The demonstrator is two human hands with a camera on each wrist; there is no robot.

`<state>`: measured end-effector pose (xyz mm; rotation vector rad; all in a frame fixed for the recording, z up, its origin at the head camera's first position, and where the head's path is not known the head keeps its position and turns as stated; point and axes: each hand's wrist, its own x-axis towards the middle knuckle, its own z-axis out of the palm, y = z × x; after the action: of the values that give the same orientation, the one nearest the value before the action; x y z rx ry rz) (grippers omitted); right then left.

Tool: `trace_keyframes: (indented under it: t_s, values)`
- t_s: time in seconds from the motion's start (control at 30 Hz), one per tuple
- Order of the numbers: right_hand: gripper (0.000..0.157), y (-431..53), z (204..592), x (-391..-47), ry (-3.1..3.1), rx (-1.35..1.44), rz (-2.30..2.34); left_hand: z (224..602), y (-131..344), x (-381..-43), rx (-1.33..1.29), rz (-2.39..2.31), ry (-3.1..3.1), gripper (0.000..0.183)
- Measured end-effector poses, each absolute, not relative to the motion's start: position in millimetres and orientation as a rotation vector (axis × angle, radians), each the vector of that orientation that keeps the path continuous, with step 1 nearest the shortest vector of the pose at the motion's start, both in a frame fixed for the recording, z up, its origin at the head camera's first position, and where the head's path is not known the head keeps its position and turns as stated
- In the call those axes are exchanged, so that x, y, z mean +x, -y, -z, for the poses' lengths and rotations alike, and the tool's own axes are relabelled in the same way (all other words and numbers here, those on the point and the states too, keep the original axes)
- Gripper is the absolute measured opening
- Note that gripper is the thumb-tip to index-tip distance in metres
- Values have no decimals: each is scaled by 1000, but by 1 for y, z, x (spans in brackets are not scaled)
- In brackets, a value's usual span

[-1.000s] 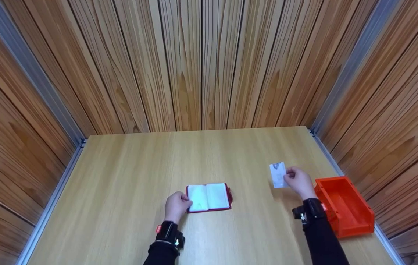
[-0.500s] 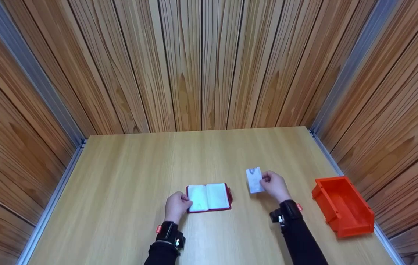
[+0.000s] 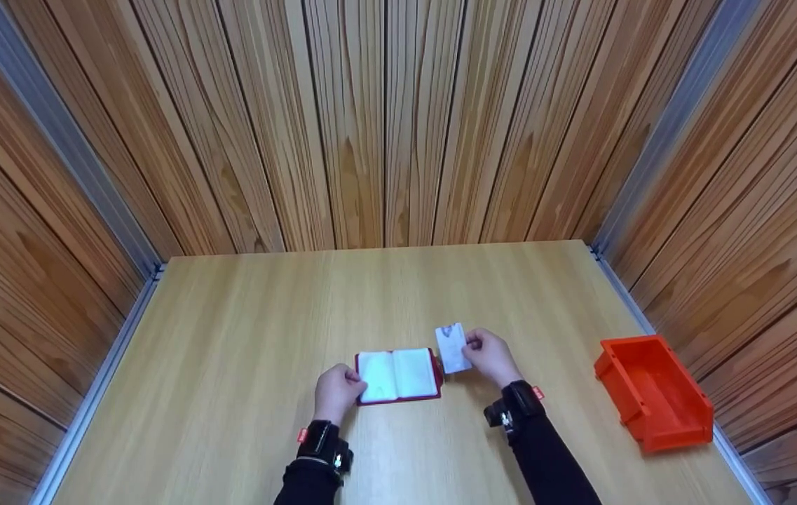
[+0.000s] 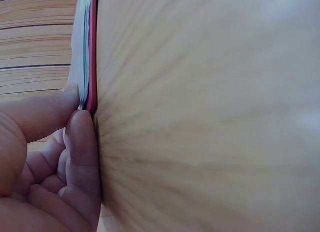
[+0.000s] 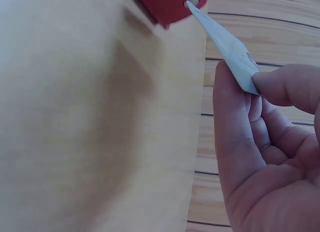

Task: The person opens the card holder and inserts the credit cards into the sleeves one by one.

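A small red card holder (image 3: 415, 374) lies spread on the table like a booklet, its whitish leaves facing up. My left hand (image 3: 336, 394) pinches its left edge; in the left wrist view the thumb lies on the leaves (image 4: 84, 46) and a finger is at the corner below. Between the thumb and fingers of my right hand (image 3: 493, 356) is a thin white card (image 3: 452, 348) with a grey print near its top. The card is raised and tilted beside the holder's right edge. In the right wrist view the holder's red flap (image 5: 162, 5) shows a metal snap.
An orange-red plastic bin (image 3: 659, 393) stands at the table's right side, near the metal edge rail. Wood-panelled walls (image 3: 384, 126) enclose the table (image 3: 265, 315) at the back and both sides.
My right hand has carried the card leftward, from near the bin to the holder's right edge. The left hand and the holder have stayed in place.
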<state>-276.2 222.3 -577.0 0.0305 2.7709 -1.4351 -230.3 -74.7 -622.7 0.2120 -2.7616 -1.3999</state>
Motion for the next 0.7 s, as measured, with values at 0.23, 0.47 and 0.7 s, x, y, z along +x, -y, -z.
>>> trace_keyframes:
  t_s: [0.23,0.47,0.7]
  values:
    - [12,-207,578,-276,-2735,22,1430,623,75,-231,218,1401,2759,14]
    - [12,-197,575,-276,-2783,-10,1391,622,75,-230,192,1405,2749,15]
    - [11,-185,574,-276,-2719,-2,1409,622,75,-229,205,1418,2752,15]
